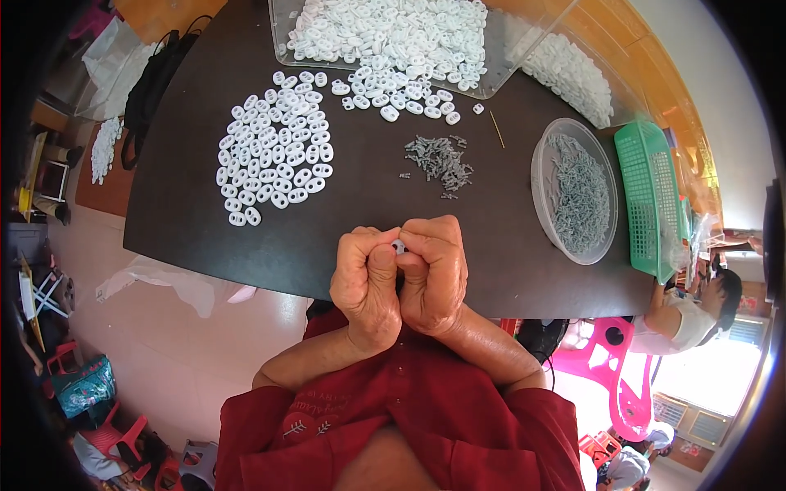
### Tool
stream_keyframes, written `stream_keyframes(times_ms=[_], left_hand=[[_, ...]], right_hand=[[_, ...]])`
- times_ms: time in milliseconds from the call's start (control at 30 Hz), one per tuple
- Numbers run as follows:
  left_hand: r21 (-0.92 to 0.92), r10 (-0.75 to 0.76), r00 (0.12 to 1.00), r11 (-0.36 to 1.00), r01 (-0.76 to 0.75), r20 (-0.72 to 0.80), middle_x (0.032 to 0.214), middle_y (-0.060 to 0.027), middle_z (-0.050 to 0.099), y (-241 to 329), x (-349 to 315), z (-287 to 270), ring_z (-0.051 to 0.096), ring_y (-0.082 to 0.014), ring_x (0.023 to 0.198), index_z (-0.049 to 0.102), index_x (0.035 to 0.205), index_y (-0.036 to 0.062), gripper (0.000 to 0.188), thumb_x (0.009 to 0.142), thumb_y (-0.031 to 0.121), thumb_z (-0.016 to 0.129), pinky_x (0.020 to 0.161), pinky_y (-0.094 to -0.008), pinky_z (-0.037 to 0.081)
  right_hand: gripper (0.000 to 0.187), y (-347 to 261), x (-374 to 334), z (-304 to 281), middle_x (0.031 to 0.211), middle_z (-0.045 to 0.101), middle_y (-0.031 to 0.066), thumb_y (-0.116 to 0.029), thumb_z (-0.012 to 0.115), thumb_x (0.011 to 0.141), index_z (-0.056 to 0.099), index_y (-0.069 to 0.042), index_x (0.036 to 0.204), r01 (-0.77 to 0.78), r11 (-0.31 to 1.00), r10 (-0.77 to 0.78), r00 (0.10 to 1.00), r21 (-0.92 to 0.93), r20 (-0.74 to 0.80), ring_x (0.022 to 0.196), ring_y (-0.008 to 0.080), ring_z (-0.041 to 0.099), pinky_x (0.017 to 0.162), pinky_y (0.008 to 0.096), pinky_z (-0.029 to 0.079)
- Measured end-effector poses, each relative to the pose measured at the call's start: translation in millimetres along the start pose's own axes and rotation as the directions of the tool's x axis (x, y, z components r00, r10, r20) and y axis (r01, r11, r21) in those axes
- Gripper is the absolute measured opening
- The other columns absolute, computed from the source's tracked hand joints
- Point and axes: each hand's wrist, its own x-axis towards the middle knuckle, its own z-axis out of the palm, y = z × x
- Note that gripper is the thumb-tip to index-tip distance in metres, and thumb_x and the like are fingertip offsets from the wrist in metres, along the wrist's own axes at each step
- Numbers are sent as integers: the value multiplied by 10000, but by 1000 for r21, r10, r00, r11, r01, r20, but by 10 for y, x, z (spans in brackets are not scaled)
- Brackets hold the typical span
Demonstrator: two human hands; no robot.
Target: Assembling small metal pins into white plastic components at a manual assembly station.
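My left hand (pixel 364 282) and my right hand (pixel 438 274) meet at the table's near edge. Both are closed, thumbs and fingertips pinching a small white plastic oval piece (pixel 399 245) between them. Only a bit of it shows; a dark spot is visible on it, and the fingers hide the rest. Beyond my hands lies a heap of small grey plastic pins (pixel 442 164). To the left spreads a group of white oval pieces (pixel 278 147), each with two holes.
A clear tray (pixel 282 49) of white pieces stands at the far side, some spilled before it. On the right are a round tub (pixel 540 196) of grey pins and a green basket (pixel 639 196). A thin stick (pixel 497 129) lies between. Other people sit at the right.
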Motion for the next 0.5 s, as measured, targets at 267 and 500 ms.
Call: stream_keyframes(times_ms=[267,500], left_hand=[[-68,-199,952,973,220,234,927,-59,602,134,80,-128,531,-81,778,522,1213,-25,282,958,93,500,688,-213,447],[124,-311,889,950,286,336,961,-103,643,123,282,-290,586,-122,778,519,1222,0,318,934,131,551,699,-233,471]], right_hand=[[244,38,159,-386,840,615,121,42,690,716,583,8,933,-46,995,57,989,-87,133,680,238,555,581,316,456],[99,657,931,-1006,794,622,73,80,606,797,616,0,853,-2,917,18,999,-399,37,655,125,571,625,250,470]])
